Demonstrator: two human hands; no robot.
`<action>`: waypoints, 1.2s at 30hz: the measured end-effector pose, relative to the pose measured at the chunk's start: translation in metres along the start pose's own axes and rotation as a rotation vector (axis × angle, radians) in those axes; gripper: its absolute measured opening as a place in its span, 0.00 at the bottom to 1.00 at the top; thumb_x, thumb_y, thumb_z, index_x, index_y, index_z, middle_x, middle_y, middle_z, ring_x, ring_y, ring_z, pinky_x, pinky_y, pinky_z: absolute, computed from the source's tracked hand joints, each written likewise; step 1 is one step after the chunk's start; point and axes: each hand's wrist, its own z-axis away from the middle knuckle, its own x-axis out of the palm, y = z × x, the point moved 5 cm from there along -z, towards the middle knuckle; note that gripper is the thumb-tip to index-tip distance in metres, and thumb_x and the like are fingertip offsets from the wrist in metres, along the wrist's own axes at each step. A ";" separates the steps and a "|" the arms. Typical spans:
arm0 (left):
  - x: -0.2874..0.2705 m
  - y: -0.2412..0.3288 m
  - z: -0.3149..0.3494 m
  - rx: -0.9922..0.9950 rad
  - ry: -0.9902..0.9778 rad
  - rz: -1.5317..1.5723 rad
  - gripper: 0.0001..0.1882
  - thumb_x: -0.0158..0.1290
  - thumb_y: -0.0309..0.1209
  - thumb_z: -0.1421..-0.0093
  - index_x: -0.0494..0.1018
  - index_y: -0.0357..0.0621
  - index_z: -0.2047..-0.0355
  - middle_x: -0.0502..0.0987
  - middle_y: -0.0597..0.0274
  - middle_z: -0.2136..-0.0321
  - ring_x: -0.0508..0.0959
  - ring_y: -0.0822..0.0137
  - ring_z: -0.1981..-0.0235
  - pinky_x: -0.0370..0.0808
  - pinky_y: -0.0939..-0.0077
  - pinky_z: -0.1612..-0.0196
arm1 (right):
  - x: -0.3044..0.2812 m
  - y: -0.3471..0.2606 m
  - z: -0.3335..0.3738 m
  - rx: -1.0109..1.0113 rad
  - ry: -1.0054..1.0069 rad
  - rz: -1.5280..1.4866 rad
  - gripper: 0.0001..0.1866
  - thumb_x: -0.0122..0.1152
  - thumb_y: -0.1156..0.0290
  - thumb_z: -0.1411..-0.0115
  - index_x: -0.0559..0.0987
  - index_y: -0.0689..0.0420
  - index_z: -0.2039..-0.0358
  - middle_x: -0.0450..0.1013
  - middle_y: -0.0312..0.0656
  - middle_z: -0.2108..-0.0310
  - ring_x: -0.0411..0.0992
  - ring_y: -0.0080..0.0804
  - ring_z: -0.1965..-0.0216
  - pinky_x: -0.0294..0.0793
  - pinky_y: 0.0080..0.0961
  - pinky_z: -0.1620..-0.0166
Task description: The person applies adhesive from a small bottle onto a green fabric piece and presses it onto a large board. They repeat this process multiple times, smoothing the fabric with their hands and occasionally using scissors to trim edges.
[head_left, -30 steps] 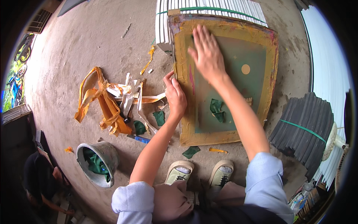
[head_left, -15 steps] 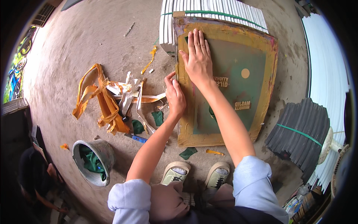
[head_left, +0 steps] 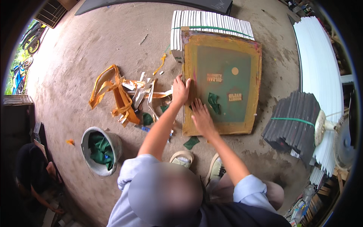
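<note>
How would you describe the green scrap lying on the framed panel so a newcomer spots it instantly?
Find the large mustard-edged frame, whose far end overlaps a strapped white stack in view. On its green panel, just beside the right hand, lies an irregular dark green scrap. Unlike similar scraps on the floor, it lies on the panel.

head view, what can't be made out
All in the head view:
Patch of framed screen under the right hand: hidden by its fingers.
Green scrap: partly covered by the left forearm.
Blue object: too small to identify.
Bucket: bottom covered by green cloth.
Dark panel: cut off by the picture's top edge.
</note>
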 end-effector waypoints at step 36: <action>-0.134 0.032 0.106 0.327 -0.160 0.190 0.22 0.61 0.35 0.45 0.67 0.39 0.54 0.75 0.52 0.61 0.77 0.59 0.63 0.73 0.67 0.59 | -0.242 0.036 0.004 0.414 -0.036 -0.424 0.07 0.58 0.77 0.46 0.77 0.61 0.65 0.78 0.39 0.73 0.76 0.26 0.70 0.73 0.23 0.61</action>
